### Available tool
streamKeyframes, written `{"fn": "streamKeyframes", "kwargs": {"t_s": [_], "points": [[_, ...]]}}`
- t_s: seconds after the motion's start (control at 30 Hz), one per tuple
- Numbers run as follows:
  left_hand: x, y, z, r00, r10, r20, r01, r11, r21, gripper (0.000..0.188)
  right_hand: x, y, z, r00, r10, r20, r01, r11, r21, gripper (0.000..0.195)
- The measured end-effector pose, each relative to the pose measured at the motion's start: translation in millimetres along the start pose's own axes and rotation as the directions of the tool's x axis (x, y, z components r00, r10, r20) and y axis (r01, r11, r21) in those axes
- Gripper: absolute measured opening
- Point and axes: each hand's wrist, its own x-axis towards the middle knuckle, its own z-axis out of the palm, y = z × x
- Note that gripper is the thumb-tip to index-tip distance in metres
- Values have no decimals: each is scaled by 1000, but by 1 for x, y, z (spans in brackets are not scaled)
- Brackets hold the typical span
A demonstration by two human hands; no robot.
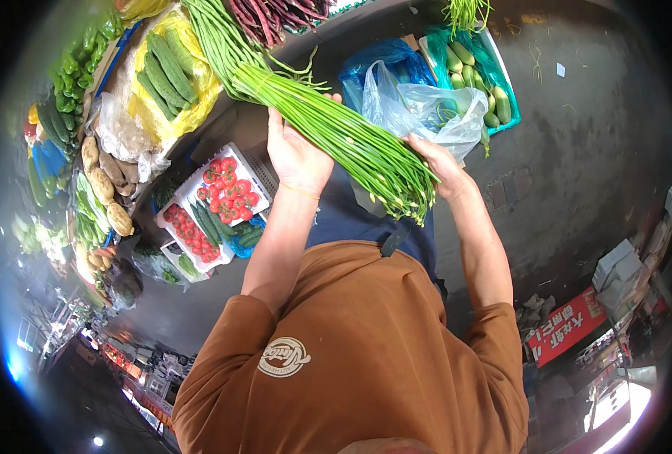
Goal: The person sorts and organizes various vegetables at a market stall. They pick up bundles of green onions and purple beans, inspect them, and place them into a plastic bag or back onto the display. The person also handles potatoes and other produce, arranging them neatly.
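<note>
A long bundle of green flowering garlic chives [341, 136] lies across both my hands, banded near its cut end, with pale buds at the other end. My left hand [299, 153] cradles it from beneath, thumb on the near side and fingertips showing beyond the far side. Near the budded end, my right hand [441, 167] grips the stems along their edge. The cut end overlaps a pile of green yardlong beans [211, 40]. Beyond the bundle, a translucent white plastic bag [444, 108] sits close to my right hand.
Cucumbers [166, 74] lie on yellow plastic at the left stall, near purple yardlong beans [268, 17]. Below are boxed tomatoes [231, 190] and potatoes [100, 179]. At upper right, a teal-lined box [509, 113] holds short green-white gourds. A red sign [568, 326] bears writing.
</note>
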Motion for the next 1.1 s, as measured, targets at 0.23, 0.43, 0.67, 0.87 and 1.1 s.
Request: {"fn": "streamKeyframes", "kwargs": {"t_s": [0.23, 0.43, 0.67, 0.87, 1.1], "points": [[-6, -18, -1, 1000, -17, -3, 17, 1000, 25, 62, -7, -24, -24, 945, -321, -63, 282, 896, -343, 84], [-3, -28, 5, 998, -52, 31, 49, 996, 81, 63, -12, -46, 11, 932, -356, 73, 350, 823, -448, 87], [-4, -24, 21, 1000, -28, 10, 27, 996, 88, 57, -23, -28, 18, 949, -272, 162, 311, 708, -634, 86], [-16, -29, 35, 988, -6, 152, -14, 992, 128, 54, -28, -22, 36, 966, -86, 243, 185, 889, -419, 59], [-43, -58, 11, 987, 3, 161, -47, 961, 272, 36, -42, -22, 32, 942, -7, 336, 145, 910, -388, 48]]}}
